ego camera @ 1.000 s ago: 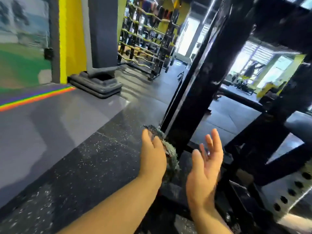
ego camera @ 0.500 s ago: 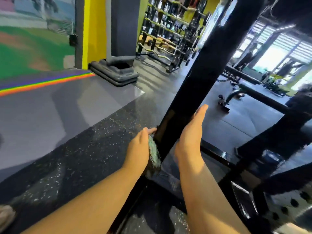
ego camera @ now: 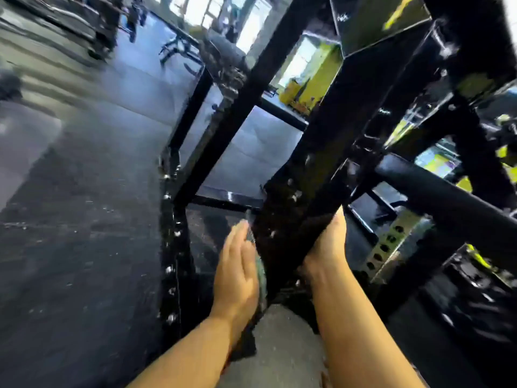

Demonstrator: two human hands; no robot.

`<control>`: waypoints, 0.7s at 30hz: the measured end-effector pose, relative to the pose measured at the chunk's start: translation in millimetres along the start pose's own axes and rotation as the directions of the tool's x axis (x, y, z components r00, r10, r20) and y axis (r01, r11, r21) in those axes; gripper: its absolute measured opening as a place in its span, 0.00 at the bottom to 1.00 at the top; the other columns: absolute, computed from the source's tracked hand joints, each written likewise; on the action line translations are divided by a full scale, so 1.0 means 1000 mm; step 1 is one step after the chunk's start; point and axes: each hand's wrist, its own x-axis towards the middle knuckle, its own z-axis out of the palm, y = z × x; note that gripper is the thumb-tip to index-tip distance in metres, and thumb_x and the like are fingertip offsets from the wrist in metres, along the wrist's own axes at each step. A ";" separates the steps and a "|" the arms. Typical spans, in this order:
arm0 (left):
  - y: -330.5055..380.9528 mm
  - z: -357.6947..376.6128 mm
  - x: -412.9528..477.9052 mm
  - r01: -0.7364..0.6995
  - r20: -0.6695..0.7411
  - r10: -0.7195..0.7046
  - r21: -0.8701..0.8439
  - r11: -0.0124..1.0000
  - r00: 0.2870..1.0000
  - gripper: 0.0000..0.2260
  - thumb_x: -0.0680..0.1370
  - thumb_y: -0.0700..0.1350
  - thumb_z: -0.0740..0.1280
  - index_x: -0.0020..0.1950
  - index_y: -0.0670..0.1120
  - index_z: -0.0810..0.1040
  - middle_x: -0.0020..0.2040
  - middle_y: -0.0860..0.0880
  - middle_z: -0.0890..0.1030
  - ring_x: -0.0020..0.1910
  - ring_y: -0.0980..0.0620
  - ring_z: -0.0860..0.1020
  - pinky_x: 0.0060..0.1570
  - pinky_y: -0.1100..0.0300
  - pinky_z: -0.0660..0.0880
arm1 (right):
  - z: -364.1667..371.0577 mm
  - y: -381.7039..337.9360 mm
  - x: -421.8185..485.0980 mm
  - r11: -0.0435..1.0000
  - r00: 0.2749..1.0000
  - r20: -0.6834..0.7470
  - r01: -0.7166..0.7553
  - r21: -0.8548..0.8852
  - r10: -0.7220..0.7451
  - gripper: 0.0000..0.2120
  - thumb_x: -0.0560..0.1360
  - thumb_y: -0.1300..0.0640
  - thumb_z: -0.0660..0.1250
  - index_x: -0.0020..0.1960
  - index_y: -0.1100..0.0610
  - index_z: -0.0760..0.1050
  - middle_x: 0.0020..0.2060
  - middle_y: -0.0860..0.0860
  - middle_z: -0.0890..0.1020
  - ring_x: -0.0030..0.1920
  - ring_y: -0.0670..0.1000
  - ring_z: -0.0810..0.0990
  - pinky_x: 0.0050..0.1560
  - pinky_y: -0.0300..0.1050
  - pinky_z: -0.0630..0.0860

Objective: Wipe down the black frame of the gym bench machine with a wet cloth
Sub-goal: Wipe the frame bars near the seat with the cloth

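Now both hands sit low on the thick black post [ego camera: 316, 175] of the bench machine's frame, one on each side, where a second ago the right hand hung free in the air and the left alone was near the steel. The left hand [ego camera: 237, 273] has its fingers straight and together, pressing the wet cloth [ego camera: 259, 271] flat against the post's left face; only a thin grey-green edge of the cloth shows between palm and metal. The right hand [ego camera: 326, 247] has come in against the opposite face, its fingers reaching up along the steel, though their tips are hidden behind the post, so whether they curl round the far edge I cannot tell.

The view has also swung down and to the right (everything is smeared with motion), so the lower crossbar [ego camera: 228, 198] and the speckled rubber floor [ego camera: 84, 233] now fill the left half.

Judging from this, the wipe has reached the foot of the post, with the bare right hand serving as a brace. The upper stretch, the slimmer diagonal strut [ego camera: 223, 127] and the crossbar look like the work remaining.
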 end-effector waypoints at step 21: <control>0.025 -0.031 0.062 -0.372 -0.010 0.372 0.000 0.928 0.928 0.19 0.77 0.53 0.57 0.28 0.48 0.66 0.30 0.56 0.67 0.29 0.56 0.65 0.32 0.69 0.62 | 0.005 0.001 -0.008 0.997 0.933 -0.356 -0.066 -0.044 0.046 0.16 0.51 0.44 0.71 0.31 0.51 0.70 0.31 0.48 0.71 0.31 0.50 0.71 0.35 0.38 0.71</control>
